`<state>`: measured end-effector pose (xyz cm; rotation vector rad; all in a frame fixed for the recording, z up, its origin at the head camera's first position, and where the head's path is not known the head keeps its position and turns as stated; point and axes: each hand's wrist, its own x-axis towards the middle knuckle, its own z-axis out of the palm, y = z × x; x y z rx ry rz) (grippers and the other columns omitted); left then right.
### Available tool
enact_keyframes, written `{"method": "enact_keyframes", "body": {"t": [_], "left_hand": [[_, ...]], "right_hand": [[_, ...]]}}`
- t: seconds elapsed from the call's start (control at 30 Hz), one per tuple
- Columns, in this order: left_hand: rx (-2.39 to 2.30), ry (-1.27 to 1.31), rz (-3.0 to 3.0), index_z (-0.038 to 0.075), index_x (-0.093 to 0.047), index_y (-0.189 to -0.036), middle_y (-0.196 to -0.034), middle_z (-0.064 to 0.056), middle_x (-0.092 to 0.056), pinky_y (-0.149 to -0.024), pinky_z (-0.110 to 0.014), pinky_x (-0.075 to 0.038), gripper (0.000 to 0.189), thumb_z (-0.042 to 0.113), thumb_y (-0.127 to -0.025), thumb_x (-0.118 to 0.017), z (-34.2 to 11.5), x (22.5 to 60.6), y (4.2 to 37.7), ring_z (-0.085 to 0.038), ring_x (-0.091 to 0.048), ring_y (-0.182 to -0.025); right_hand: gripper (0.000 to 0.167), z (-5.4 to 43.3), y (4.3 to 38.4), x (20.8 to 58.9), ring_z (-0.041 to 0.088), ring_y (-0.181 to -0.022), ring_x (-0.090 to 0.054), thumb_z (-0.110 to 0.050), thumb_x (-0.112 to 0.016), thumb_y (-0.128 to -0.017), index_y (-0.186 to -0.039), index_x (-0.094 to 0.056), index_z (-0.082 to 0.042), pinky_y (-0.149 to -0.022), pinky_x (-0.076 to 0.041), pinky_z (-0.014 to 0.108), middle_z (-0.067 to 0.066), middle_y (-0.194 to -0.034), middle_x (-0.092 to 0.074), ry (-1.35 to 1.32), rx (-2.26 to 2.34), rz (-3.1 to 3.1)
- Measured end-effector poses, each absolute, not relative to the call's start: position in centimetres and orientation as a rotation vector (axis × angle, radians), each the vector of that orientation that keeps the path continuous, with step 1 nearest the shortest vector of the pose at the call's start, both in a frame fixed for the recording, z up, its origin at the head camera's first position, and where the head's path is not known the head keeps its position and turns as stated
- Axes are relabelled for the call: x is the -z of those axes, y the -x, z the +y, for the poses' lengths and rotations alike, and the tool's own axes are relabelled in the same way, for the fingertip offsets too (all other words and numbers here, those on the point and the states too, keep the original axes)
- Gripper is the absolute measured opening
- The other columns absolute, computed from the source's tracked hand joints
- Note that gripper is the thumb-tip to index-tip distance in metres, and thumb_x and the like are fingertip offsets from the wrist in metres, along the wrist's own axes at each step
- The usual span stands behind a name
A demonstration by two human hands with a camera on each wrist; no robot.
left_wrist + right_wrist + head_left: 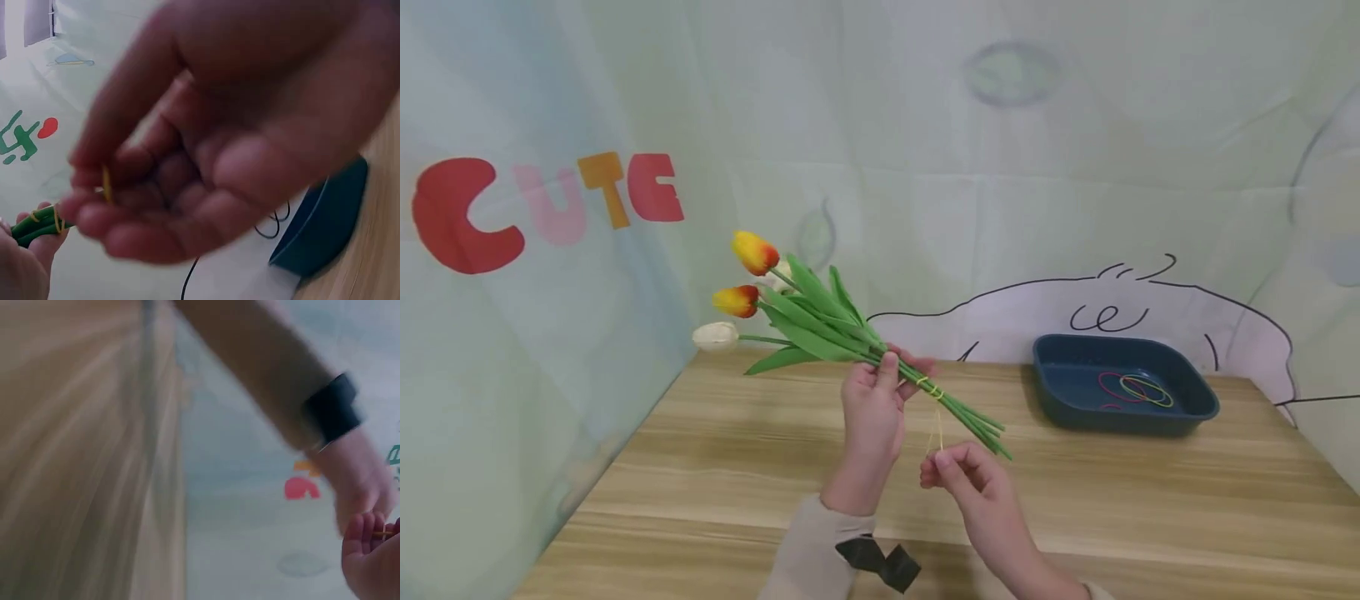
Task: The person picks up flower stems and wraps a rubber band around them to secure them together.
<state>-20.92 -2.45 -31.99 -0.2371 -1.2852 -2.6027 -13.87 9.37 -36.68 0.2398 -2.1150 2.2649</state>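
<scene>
My left hand [874,412] grips a bunch of tulips by the green stems [973,421], with the stem ends pointing down to the right. Orange-yellow tulip heads [756,253] and a white tulip head [716,336] spread out at the upper left among long leaves. A yellow rubber band [931,388] is wound round the stems just past the left hand. Below the stems, my right hand [981,487] pinches a stretched loop of that band between thumb and fingers. In the left wrist view, the band [107,184] shows at the right hand's fingertips.
A dark blue basin [1116,418] stands at the back right of the wooden table [737,492], holding several red and yellow rubber bands [1157,393]. A printed curtain [917,167] hangs behind and along the left. Black straps [880,562] are on the left sleeve.
</scene>
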Motion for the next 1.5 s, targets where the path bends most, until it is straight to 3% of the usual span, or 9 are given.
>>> {"method": "enact_keyframes", "body": {"t": [0.3,0.47,0.6,0.7,0.8,0.93,1.03,1.3,1.5], "left_hand": [[2.43,0.484,-1.756,-0.012,-0.05,-0.1,-0.075,-0.005,-0.058,-0.071,-0.031,-0.062,0.016,0.003,-0.102,-0.043,-2.4,32.2,20.6,-0.01,-0.064,-0.065],[2.872,0.736,-1.669,0.001,-0.046,-0.097,-0.075,0.001,-0.051,-0.068,-0.026,-0.06,0.017,0.006,-0.105,-0.032,-2.8,31.7,20.0,-0.008,-0.057,-0.063],[3.088,0.653,-1.445,0.009,-0.045,-0.093,-0.077,0.003,-0.05,-0.076,-0.025,-0.059,0.022,0.011,-0.106,-0.027,-3.1,31.5,20.0,-0.006,-0.055,-0.066],[3.059,0.449,-1.263,0.01,-0.045,-0.09,-0.077,0.002,-0.05,-0.081,-0.028,-0.059,0.025,0.011,-0.106,-0.026,-3.4,31.2,20.2,-0.006,-0.057,-0.068],[2.883,0.262,-1.222,0.006,-0.046,-0.088,-0.077,-0.001,-0.053,-0.081,-0.034,-0.06,0.023,0.009,-0.105,-0.03,-3.2,31.4,20.8,-0.01,-0.061,-0.067],[2.602,0.214,-1.334,0.001,-0.05,-0.087,-0.074,-0.003,-0.058,-0.074,-0.036,-0.062,0.02,0.003,-0.102,-0.037,-2.5,32.4,21.4,-0.013,-0.065,-0.063],[2.387,0.275,-1.473,-0.006,-0.052,-0.086,-0.071,-0.004,-0.06,-0.072,-0.033,-0.062,0.018,-0.001,-0.1,-0.043,-2.1,33.0,21.5,-0.011,-0.066,-0.062],[1.962,0.567,-1.767,-0.014,-0.053,-0.092,-0.075,-0.025,-0.059,-0.067,-0.032,-0.062,0.013,-0.004,-0.097,-0.047,-1.1,33.7,20.6,-0.014,-0.064,-0.063],[2.203,0.639,-1.811,-0.012,-0.05,-0.092,-0.072,-0.01,-0.055,-0.061,-0.027,-0.06,0.014,-0.002,-0.1,-0.043,-2.0,32.9,20.6,-0.007,-0.058,-0.059]], "right_hand": [[0.018,14.7,14.6,32.6,0.016,-0.078,-0.055,-0.011,-0.048,-0.101,-0.089,-0.055,0.0,-0.078,-0.05,0.02,0.001,-0.078,-0.056,-0.477,-2.023,-2.187],[0.019,17.3,16.7,33.1,0.012,-0.08,-0.051,0.001,-0.041,-0.101,-0.087,-0.053,-0.002,-0.07,-0.046,0.021,-0.005,-0.083,-0.055,-0.926,-1.995,-2.082],[0.013,16.1,17.5,34.9,0.008,-0.081,-0.053,0.004,-0.042,-0.1,-0.09,-0.051,0.005,-0.071,-0.049,0.018,-0.008,-0.089,-0.056,-1.072,-1.964,-2.056],[0.013,13.7,17.0,36.4,0.007,-0.083,-0.057,0.002,-0.045,-0.099,-0.092,-0.054,0.008,-0.074,-0.052,0.02,-0.003,-0.089,-0.061,-0.937,-1.926,-2.072],[0.016,10.8,15.6,37.4,0.01,-0.086,-0.06,-0.008,-0.05,-0.099,-0.097,-0.057,0.007,-0.081,-0.053,0.023,0.004,-0.09,-0.064,-0.543,-2.047,-2.13],[0.018,8.1,13.5,37.8,0.014,-0.092,-0.06,-0.018,-0.055,-0.099,-0.099,-0.058,0.0,-0.089,-0.053,0.025,0.004,-0.094,-0.062,-0.072,-2.525,-1.942],[0.013,7.9,13.0,37.5,0.013,-0.096,-0.056,-0.019,-0.051,-0.101,-0.1,-0.056,-0.006,-0.092,-0.051,0.024,0.001,-0.097,-0.058,0.034,-2.84,-1.694],[0.015,11.0,14.0,34.5,0.016,-0.089,-0.059,-0.011,-0.052,-0.099,-0.095,-0.06,0.001,-0.085,-0.054,0.024,0.004,-0.089,-0.06,0.003,-2.57,-2.011],[0.021,14.3,15.1,32.9,0.016,-0.081,-0.06,-0.015,-0.057,-0.097,-0.093,-0.063,0.005,-0.079,-0.053,0.025,0.006,-0.081,-0.062,-0.292,-1.972,-2.418]]}}
